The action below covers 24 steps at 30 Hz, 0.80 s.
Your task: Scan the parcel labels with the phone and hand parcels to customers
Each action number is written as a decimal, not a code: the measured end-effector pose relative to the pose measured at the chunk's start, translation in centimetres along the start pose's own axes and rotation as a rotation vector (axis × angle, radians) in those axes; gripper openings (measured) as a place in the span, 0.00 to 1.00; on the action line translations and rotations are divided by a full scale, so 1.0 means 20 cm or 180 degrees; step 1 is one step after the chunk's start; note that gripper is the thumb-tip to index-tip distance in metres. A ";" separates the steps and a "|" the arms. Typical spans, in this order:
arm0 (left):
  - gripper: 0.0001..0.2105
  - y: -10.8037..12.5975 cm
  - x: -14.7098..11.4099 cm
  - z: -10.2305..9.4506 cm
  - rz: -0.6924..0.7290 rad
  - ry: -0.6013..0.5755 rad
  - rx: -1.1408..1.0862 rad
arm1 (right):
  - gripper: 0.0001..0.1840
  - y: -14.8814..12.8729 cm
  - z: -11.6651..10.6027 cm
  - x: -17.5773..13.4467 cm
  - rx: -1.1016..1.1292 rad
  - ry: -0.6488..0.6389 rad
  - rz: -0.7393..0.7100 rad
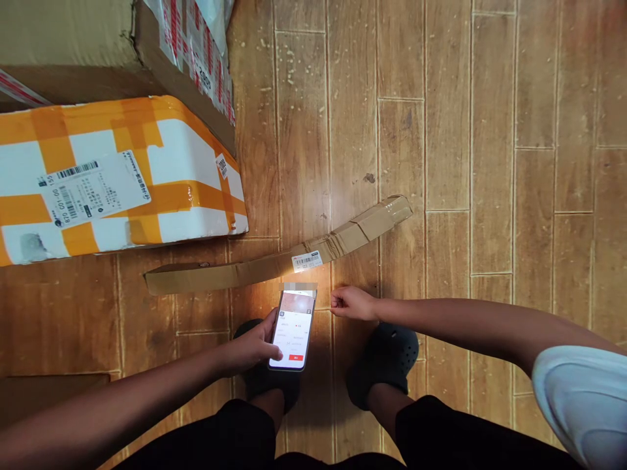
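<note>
My left hand [257, 343] is closed around a smartphone [294, 333], its thumb lying over the lower left of the lit screen. The screen shows a camera picture at the top and a red button near the bottom. Light falls on the floor just beyond the phone's top edge. To the right of the phone, my right hand [353, 303] is curled, fingers folded in; whether anything is inside cannot be made out. Beyond both hands lies a long, narrow cardboard box [362, 234], bent and creased near its middle, with a white barcode label [307, 261] on it.
At the left stands a white box [186, 156] wrapped in orange tape, with a shipping label. Behind it is a large brown carton [73, 39] with red-and-white tape. My feet in dark clogs [385, 359] stand on the wood-look floor [450, 248]. A brown flat edge shows at lower left.
</note>
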<state>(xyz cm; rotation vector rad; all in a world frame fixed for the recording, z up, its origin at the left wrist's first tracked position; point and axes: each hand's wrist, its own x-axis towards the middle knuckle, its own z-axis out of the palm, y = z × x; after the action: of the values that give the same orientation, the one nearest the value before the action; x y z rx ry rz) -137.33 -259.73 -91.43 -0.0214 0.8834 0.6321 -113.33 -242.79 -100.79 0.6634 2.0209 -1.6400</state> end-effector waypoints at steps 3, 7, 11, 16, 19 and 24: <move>0.41 0.00 0.00 0.00 0.0026 -0.0023 -0.0041 | 0.07 -0.01 0.00 0.00 0.0053 0.0008 0.0033; 0.42 -0.01 0.00 0.00 0.0003 -0.0014 -0.0089 | 0.07 -0.01 0.00 0.00 0.0219 -0.0004 0.0080; 0.42 -0.01 0.00 0.01 -0.0044 0.0082 -0.0162 | 0.08 0.01 0.01 0.00 0.0588 -0.0072 0.0142; 0.43 0.04 -0.02 0.06 -0.0049 0.0134 -0.0205 | 0.36 -0.07 0.04 -0.03 0.1509 -0.0477 0.0074; 0.42 0.06 -0.02 0.13 -0.0069 0.0027 -0.0417 | 0.43 -0.19 0.07 -0.05 0.2548 -0.0802 0.0002; 0.44 0.11 0.03 0.28 -0.0032 -0.0152 -0.0844 | 0.45 -0.40 0.01 -0.03 0.4488 -0.1272 0.0121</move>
<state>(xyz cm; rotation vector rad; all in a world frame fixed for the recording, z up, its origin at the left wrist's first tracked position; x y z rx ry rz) -134.15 -256.15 -87.80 -0.2482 0.7483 0.7340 -117.79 -244.42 -94.42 0.6535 0.3334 -2.7293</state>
